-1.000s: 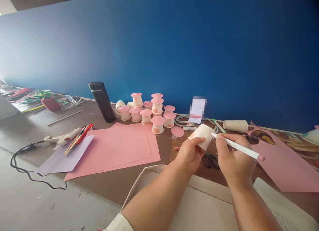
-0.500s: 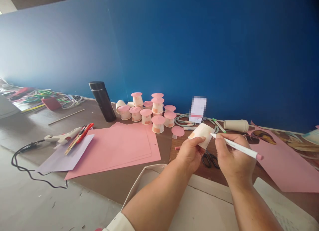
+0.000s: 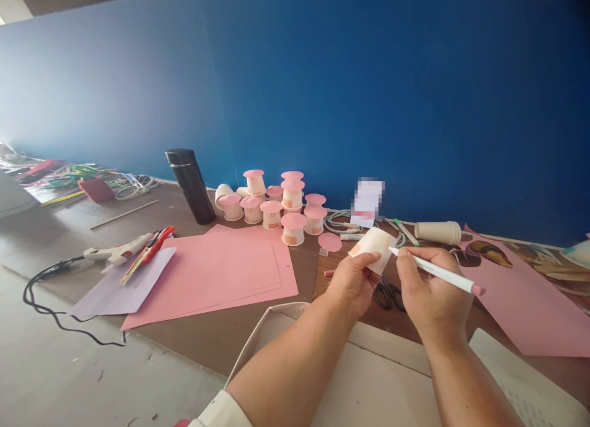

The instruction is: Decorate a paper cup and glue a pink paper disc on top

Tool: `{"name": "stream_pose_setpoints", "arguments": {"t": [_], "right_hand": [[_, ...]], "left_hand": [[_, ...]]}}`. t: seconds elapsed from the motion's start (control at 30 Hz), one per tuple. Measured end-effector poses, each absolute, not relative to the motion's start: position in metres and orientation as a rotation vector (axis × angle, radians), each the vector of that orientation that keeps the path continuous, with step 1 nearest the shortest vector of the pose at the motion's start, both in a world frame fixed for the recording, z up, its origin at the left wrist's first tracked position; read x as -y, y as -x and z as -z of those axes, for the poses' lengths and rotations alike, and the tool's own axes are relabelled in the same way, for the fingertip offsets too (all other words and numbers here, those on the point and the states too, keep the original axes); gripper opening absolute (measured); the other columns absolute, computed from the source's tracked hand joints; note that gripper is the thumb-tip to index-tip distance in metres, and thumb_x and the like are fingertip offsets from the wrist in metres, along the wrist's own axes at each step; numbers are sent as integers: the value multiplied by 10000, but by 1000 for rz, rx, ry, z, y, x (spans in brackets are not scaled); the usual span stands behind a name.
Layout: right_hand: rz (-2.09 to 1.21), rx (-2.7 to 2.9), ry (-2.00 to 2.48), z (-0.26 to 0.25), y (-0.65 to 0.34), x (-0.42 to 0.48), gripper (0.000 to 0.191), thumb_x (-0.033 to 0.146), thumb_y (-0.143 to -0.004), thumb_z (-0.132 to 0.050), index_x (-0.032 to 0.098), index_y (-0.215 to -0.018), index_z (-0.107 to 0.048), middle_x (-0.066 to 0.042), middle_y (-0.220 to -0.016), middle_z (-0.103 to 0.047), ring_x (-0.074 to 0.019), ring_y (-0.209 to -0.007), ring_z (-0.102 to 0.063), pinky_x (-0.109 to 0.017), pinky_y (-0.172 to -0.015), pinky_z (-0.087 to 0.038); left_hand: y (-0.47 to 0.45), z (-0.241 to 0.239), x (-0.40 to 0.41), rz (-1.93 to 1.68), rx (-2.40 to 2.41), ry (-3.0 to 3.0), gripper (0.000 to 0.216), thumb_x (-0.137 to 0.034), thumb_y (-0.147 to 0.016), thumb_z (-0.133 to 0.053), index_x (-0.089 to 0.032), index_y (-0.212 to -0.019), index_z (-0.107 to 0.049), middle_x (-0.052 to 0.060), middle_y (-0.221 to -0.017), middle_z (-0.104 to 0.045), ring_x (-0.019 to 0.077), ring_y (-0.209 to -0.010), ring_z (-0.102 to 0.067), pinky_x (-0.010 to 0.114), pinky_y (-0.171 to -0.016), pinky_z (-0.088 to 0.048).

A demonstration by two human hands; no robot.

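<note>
Covering the near part of a tilted white paper cup, the left hand holds it above the surface at right, a faint orange patch showing, while the right hand grips a pen, tip contact unclear.

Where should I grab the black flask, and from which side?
Probably round the middle of the flask, from the front left. It stands on its base, tall and roughly cylindrical, so a hand should wrap round it. The cups crowd its right, and the blue wall is behind.
</note>
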State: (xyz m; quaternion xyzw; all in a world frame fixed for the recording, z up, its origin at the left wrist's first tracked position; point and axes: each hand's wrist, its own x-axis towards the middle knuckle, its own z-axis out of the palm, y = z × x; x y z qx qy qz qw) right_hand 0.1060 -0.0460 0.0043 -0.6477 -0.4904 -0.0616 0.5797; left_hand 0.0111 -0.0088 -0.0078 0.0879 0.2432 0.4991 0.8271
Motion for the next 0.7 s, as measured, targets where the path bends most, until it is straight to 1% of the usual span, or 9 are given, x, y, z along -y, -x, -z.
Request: {"name": "stream_pose_setpoints", "arguments": {"t": [0.17,0.27,0.4,0.53,0.7], "right_hand": [[144,1151,1533,-3,-106,46,211,406,-790,-635,198,-795,-666,-64,-721,-698,-215,-667,-653,-327,-656,-528],[150,1159,1529,-3,-105,46,197,393,-787,-637,198,-789,-664,-63,-718,-698,-214,-668,-657,-324,-657,-530],[156,1166,1522,-3,-105,45,195,390,-782,-637,197,-783,-663,-62,-708,-697,-210,-649,-653,-319,-640,-529],[162,1165,1524,-1,-105,45,205,401,-782,-630,198,-779,-665,-58,-688,-690,-208,-633,-648,-316,-621,-523],[170,1182,1513,-1,-104,45,203,399,-781,-627,200,-774,-664,-55,-681,-684,-205,-628,-643,-317,-620,-521]], "left_hand": [[-11,8,9,-1055,-522,-169,259,-11,-713,-703,-105,-955,-700,102,-975,-728,114,-772,-654,163,-611,-474],[-11,7,9,-1056,-519,-155,249,-5,-734,-689,-92,-967,-696,106,-969,-725,105,-753,-652,152,-603,-477],[-11,7,8,-1057,-508,-152,227,-1,-769,-659,-73,-981,-694,117,-973,-720,102,-746,-658,143,-603,-488],[-11,8,8,-1057,-512,-148,222,1,-757,-668,-83,-960,-696,116,-963,-730,115,-753,-670,153,-612,-509],[-11,6,8,-1055,-508,-137,199,8,-776,-649,-77,-948,-701,111,-940,-729,106,-735,-667,143,-599,-505]]}}
